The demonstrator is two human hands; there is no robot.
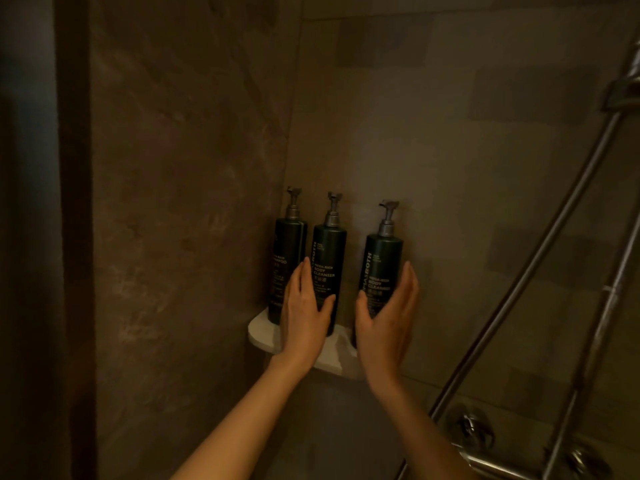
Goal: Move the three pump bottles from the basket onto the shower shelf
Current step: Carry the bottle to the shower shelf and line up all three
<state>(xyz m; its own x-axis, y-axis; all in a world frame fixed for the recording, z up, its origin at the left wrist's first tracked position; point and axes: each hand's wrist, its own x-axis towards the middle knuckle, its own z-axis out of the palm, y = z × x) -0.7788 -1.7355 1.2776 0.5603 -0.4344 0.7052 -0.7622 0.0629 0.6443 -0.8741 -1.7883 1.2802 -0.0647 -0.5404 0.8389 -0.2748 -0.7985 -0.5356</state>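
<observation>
Dim stone walls meet at a corner holding the white shower shelf [260, 329]. Left to right stand three pump bottles [329, 265], all upright, so placing looks done. Left hand [304, 317] and right hand [389, 320] flank them, each grip open. Rightmost bottle [382, 268] sits near the shelf's edge; little spare room.
</observation>
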